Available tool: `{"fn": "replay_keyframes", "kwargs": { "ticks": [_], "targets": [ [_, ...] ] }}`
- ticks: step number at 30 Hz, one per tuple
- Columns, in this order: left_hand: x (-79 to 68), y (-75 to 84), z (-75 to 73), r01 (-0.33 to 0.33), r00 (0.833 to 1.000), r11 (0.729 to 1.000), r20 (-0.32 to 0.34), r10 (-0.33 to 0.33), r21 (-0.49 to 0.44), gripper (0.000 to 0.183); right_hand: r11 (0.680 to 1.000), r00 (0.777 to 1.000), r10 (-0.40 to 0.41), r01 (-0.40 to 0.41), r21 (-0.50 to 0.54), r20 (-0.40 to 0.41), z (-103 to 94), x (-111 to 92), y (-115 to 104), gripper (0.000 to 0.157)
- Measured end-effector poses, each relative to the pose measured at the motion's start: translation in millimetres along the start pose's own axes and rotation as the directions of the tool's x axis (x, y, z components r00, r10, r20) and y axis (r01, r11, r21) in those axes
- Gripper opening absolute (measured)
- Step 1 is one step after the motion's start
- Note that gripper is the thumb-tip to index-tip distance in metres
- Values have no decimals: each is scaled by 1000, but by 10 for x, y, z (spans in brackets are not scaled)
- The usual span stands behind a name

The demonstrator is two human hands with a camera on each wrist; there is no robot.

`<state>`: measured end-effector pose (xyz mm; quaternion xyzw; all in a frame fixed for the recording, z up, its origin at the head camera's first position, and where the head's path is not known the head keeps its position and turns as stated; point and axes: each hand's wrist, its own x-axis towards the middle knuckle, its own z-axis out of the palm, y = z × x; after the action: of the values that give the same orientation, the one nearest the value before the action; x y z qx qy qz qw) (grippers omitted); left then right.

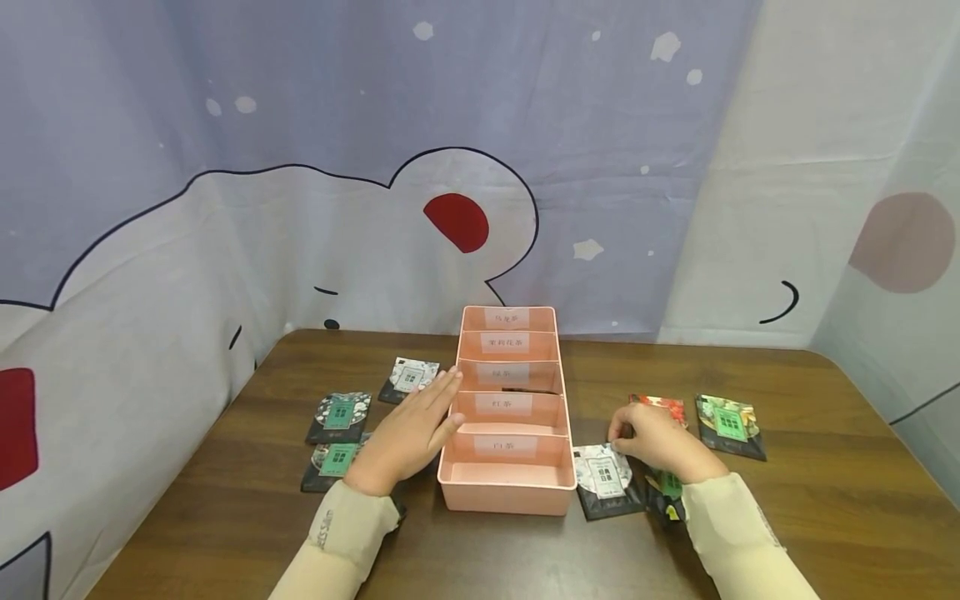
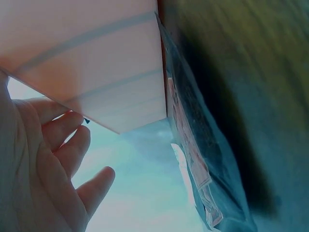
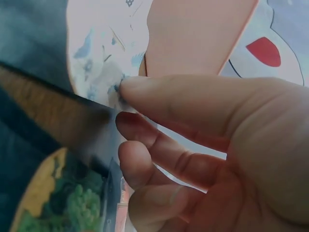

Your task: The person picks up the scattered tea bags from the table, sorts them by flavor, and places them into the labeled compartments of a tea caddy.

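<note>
At the near right corner of the long pink plastic box (image 1: 506,500) with five labelled compartments, a flat, square black sachet with a white floral print (image 1: 602,477) lies on the brown wood-grain tabletop (image 1: 825,475). It should prove light and pliable, its film perhaps a little slick, so its far right corner is a sensible place to take hold, without squeezing the filled middle. There the right hand (image 1: 663,440) pinches it, thumb on the printed face; how far the forefinger reaches beneath is hard to tell. The right wrist comes in from the near right, the other fingers curled loosely. The left hand (image 1: 408,429) grasps nothing: its fingers lie extended along the box's left rim, thumb spread toward the compartments. Farther off, a square sachet with a green label (image 1: 729,423) lies right of the right hand.
</note>
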<state>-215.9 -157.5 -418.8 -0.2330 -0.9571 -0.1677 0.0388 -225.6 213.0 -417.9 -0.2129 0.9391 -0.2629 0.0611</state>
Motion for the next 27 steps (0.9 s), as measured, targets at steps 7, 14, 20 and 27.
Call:
{"fn": "replay_keyframes", "kwargs": {
  "ticks": [7, 14, 20, 27],
  "targets": [
    [1, -2, 5, -6, 1000, 1000, -2, 6, -1, 65, 997, 999, 16, -13, 82, -32, -9, -7, -4, 12],
    [-1, -1, 0, -4, 1000, 1000, 5, 4, 7, 66, 974, 998, 41, -29, 226, -51, -16, 2, -8, 5],
    [0, 2, -1, 0, 1000, 1000, 5, 0, 2, 65, 889, 988, 151, -122, 441, -32, -36, -7, -40, 14],
    [-4, -3, -4, -6, 1000, 1000, 6, 6, 7, 66, 791, 972, 233, -162, 590, -45, -37, 6, -45, 30]
  ]
}}
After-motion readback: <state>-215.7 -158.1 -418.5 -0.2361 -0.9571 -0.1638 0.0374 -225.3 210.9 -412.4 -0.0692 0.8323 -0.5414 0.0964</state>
